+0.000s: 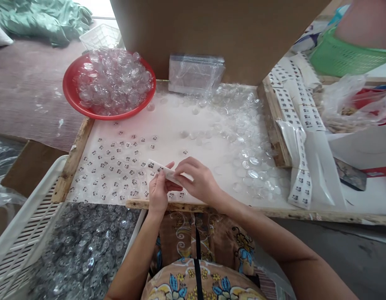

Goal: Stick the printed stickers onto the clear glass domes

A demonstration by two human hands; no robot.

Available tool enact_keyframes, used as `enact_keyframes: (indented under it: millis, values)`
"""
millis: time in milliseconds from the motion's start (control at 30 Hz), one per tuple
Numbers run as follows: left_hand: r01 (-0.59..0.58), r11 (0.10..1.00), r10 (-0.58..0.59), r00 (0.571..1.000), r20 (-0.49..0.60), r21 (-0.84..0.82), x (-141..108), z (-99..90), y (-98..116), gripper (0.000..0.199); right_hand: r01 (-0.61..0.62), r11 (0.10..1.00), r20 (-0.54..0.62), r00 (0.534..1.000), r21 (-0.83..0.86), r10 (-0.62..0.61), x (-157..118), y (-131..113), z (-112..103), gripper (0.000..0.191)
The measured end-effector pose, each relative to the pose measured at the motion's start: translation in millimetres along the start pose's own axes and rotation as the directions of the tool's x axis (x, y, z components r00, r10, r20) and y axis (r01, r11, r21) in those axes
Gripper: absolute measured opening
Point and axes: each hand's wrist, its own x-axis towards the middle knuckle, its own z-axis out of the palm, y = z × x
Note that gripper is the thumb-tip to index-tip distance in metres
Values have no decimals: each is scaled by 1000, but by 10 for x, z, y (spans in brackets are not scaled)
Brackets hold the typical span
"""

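Near the front edge of the white work board point(168, 121), my left hand point(160, 189) pinches a white strip of panda stickers point(155, 166) between thumb and fingers. My right hand point(197, 179) is at the strip's right end, its thumb and fingertips closed together; whether a sticker is between them is too small to make out. Clear discs with panda prints point(119, 162) lie spread over the left part of the board. Plain clear discs point(251, 162) are scattered thickly on the right. One panda print point(185, 152) sits just beyond my right hand.
A red bowl point(69, 91) heaped with clear discs stands at the back left. Below the board, a white crate point(39, 225) holds many printed discs. More sticker strips point(301, 166) lie at right, beside a wooden rail point(276, 137). A cardboard panel point(211, 29) rises behind a plastic bag point(194, 75).
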Motion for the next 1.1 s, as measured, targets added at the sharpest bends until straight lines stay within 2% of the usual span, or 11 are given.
enact_keyframes:
  millis: [100,167,267,367,467,633,767,867,967,1033,1100]
  values:
    - [-30,999,30,999,-19,27,-3,-6,-1,54,-240,952,-76,963,192,258,64,176,-257,13]
    - [-39,999,40,999,-9,22,0,-7,-5,51,-402,900,-32,910,171,413,67,363,-379,17]
    - [-44,999,44,999,-1,-9,4,-4,-9,48,-504,862,83,863,57,499,-2,617,-408,17]
    - [-41,999,41,999,-1,-27,2,-1,-2,46,-505,863,116,856,-14,503,-85,715,-331,14]
    - [-29,999,29,1000,5,-17,-1,2,13,46,-490,866,135,856,-102,500,-112,667,-260,11]
    - [-18,1000,18,1000,-11,-2,4,16,24,48,-373,871,94,902,-321,421,-68,560,-165,6]
    - [-13,1000,13,1000,10,6,0,13,13,46,-382,856,83,897,-349,434,-26,571,-120,18]
    - [-4,999,1,999,51,54,-11,2,2,41,-340,861,64,918,-377,391,2,505,-129,11]
    - [-10,993,-1,996,91,118,-18,-16,-20,38,-280,926,30,955,-255,296,55,303,-120,11]
    - [-17,987,0,994,108,158,-15,-30,-41,34,-224,972,62,972,-77,229,108,134,-70,12]
    - [-27,979,2,993,122,203,-8,-38,-58,31,-168,985,111,980,24,164,158,-6,12,9]
